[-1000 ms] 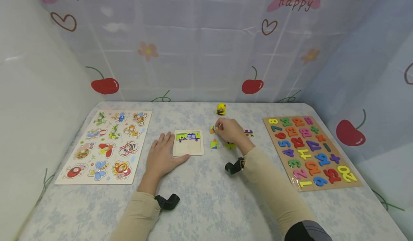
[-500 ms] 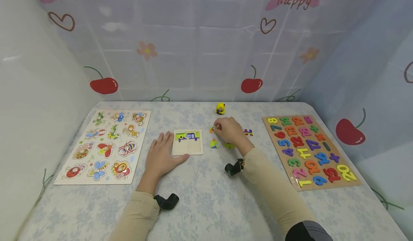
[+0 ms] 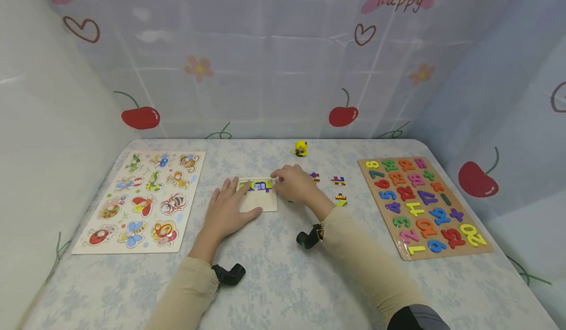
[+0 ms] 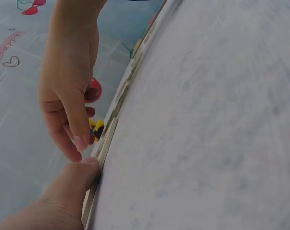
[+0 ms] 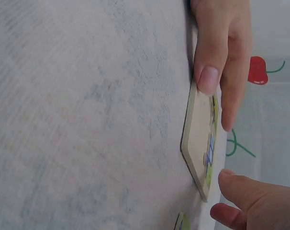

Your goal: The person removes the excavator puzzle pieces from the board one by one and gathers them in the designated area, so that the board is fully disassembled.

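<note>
Bug board (image 3: 116,248) flat on the table (image 3: 269,271), just left of my left hand (image 3: 225,207), printed insects all over. Number board (image 3: 452,251), brown with coloured digits (image 3: 453,239), flat and well right of my right hand (image 3: 295,185). Small yellow figure (image 3: 301,148) upright, just beyond the right hand. Behind that, a pale curtain (image 3: 265,89): cherries (image 3: 343,117), flowers (image 3: 200,68), hearts (image 3: 365,34), "happy" lettering (image 3: 400,1).

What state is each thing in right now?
Puzzle tray, partly filled, bare on the near side.
Loose pieces, unplaced, right of the tray.
Left hand, fingers spread, resting on the tray.
Right hand, fingers bent, at the tray's far right corner; grip unclear.
Insect board, flat, filled.
Number board, flat, filled.
Yellow figurine, upright.
</note>
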`<control>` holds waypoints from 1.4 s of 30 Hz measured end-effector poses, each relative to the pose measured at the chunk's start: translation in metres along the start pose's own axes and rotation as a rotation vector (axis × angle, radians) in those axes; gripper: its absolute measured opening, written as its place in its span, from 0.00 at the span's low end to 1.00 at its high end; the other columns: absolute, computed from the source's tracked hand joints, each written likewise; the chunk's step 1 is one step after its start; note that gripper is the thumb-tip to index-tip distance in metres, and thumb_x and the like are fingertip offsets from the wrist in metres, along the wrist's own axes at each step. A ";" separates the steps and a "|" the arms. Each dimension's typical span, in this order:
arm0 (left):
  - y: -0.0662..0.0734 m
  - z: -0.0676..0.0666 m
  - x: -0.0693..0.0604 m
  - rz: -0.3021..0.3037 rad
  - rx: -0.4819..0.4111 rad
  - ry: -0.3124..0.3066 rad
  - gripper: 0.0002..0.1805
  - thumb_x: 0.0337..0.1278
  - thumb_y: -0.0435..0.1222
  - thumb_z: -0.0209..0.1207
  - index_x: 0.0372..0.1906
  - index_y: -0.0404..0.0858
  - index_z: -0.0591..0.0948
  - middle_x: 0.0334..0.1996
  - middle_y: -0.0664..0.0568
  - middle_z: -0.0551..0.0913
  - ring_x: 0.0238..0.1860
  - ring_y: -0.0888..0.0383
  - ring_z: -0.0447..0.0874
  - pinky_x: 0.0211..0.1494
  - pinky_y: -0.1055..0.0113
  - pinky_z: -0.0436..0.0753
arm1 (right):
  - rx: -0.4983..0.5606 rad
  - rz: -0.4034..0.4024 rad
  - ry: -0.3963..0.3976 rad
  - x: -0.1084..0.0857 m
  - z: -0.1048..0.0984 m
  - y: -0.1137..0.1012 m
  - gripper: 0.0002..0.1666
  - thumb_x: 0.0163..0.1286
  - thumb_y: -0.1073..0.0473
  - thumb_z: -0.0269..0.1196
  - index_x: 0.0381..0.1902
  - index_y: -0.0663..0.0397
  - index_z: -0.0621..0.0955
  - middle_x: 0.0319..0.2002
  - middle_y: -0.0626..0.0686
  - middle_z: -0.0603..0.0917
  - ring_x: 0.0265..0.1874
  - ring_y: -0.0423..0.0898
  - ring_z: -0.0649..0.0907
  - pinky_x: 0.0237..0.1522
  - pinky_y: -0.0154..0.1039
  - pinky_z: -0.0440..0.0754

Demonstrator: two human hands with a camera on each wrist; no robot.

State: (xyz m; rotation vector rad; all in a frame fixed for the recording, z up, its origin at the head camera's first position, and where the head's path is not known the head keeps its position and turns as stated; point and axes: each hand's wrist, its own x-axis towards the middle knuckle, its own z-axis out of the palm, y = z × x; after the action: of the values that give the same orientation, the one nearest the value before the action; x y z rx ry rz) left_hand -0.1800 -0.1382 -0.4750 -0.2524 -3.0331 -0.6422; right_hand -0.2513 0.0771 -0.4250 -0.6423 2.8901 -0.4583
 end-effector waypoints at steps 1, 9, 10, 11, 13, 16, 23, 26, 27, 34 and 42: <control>0.001 0.000 0.001 0.005 0.000 0.000 0.50 0.52 0.72 0.55 0.77 0.53 0.62 0.80 0.43 0.51 0.81 0.42 0.42 0.80 0.38 0.47 | -0.017 -0.017 -0.007 0.001 0.002 -0.002 0.21 0.71 0.47 0.63 0.60 0.39 0.82 0.45 0.47 0.82 0.44 0.47 0.76 0.41 0.41 0.79; 0.004 0.002 0.004 0.034 0.033 -0.014 0.51 0.51 0.73 0.55 0.77 0.53 0.62 0.80 0.46 0.51 0.81 0.42 0.43 0.80 0.39 0.48 | -0.084 -0.081 -0.008 0.001 0.009 -0.012 0.18 0.70 0.47 0.64 0.56 0.40 0.86 0.49 0.47 0.83 0.46 0.48 0.77 0.43 0.41 0.79; 0.004 0.002 0.005 0.033 0.034 -0.013 0.51 0.51 0.73 0.55 0.77 0.53 0.62 0.80 0.46 0.51 0.81 0.42 0.43 0.80 0.39 0.48 | -0.081 -0.080 -0.007 0.001 0.008 -0.012 0.17 0.70 0.47 0.64 0.55 0.40 0.86 0.49 0.47 0.83 0.47 0.47 0.77 0.44 0.41 0.79; 0.003 0.003 0.005 0.031 0.035 -0.011 0.51 0.50 0.74 0.55 0.77 0.54 0.62 0.80 0.47 0.51 0.81 0.43 0.43 0.80 0.40 0.48 | -0.077 -0.080 -0.006 0.001 0.008 -0.013 0.17 0.69 0.48 0.65 0.54 0.41 0.87 0.49 0.47 0.83 0.47 0.47 0.77 0.44 0.42 0.79; 0.003 0.004 0.005 0.026 0.038 -0.008 0.52 0.49 0.74 0.54 0.77 0.54 0.62 0.80 0.47 0.51 0.81 0.43 0.44 0.80 0.40 0.47 | -0.065 -0.077 0.000 0.001 0.007 -0.014 0.17 0.68 0.47 0.66 0.52 0.42 0.87 0.46 0.46 0.83 0.45 0.47 0.76 0.43 0.41 0.78; 0.002 0.005 0.004 0.028 0.043 0.001 0.52 0.49 0.75 0.54 0.77 0.54 0.62 0.80 0.47 0.52 0.81 0.43 0.45 0.80 0.40 0.48 | -0.055 -0.065 -0.001 0.002 0.008 -0.014 0.19 0.68 0.46 0.66 0.54 0.44 0.85 0.42 0.46 0.82 0.42 0.45 0.75 0.40 0.39 0.76; 0.000 0.007 0.005 0.031 0.041 0.016 0.52 0.48 0.75 0.54 0.77 0.55 0.62 0.80 0.47 0.53 0.80 0.43 0.47 0.80 0.40 0.50 | -0.018 -0.048 -0.003 0.005 0.012 -0.015 0.20 0.68 0.46 0.66 0.54 0.46 0.84 0.45 0.47 0.81 0.42 0.45 0.74 0.40 0.38 0.75; 0.000 0.006 0.005 0.026 0.041 0.010 0.53 0.48 0.75 0.53 0.77 0.55 0.61 0.80 0.48 0.53 0.81 0.44 0.46 0.80 0.41 0.50 | 0.026 -0.029 -0.013 0.007 0.011 -0.015 0.20 0.67 0.47 0.67 0.53 0.48 0.84 0.45 0.48 0.81 0.44 0.46 0.74 0.45 0.40 0.77; 0.000 0.006 0.004 0.023 0.040 0.007 0.53 0.48 0.75 0.53 0.77 0.54 0.61 0.80 0.48 0.53 0.81 0.44 0.46 0.80 0.41 0.49 | 0.040 -0.022 -0.019 0.007 0.011 -0.015 0.20 0.67 0.47 0.67 0.53 0.49 0.84 0.45 0.48 0.80 0.45 0.46 0.74 0.47 0.41 0.78; 0.002 0.005 0.004 0.024 0.040 0.000 0.54 0.48 0.75 0.54 0.77 0.52 0.62 0.80 0.50 0.54 0.81 0.44 0.46 0.80 0.41 0.49 | 0.102 -0.004 -0.052 0.011 0.011 -0.012 0.21 0.66 0.49 0.68 0.53 0.53 0.82 0.48 0.50 0.80 0.49 0.47 0.75 0.54 0.42 0.78; 0.002 0.006 0.003 0.017 0.043 -0.004 0.54 0.48 0.76 0.53 0.77 0.51 0.62 0.80 0.51 0.54 0.81 0.45 0.45 0.80 0.42 0.49 | 0.273 -0.004 -0.048 0.013 0.010 -0.009 0.15 0.66 0.54 0.68 0.46 0.51 0.77 0.37 0.51 0.80 0.33 0.45 0.76 0.33 0.36 0.77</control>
State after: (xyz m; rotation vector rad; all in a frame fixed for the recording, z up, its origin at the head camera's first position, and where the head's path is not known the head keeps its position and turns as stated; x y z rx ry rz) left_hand -0.1831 -0.1339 -0.4792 -0.2774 -3.0407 -0.5758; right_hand -0.2579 0.0610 -0.4324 -0.6043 2.7117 -0.8080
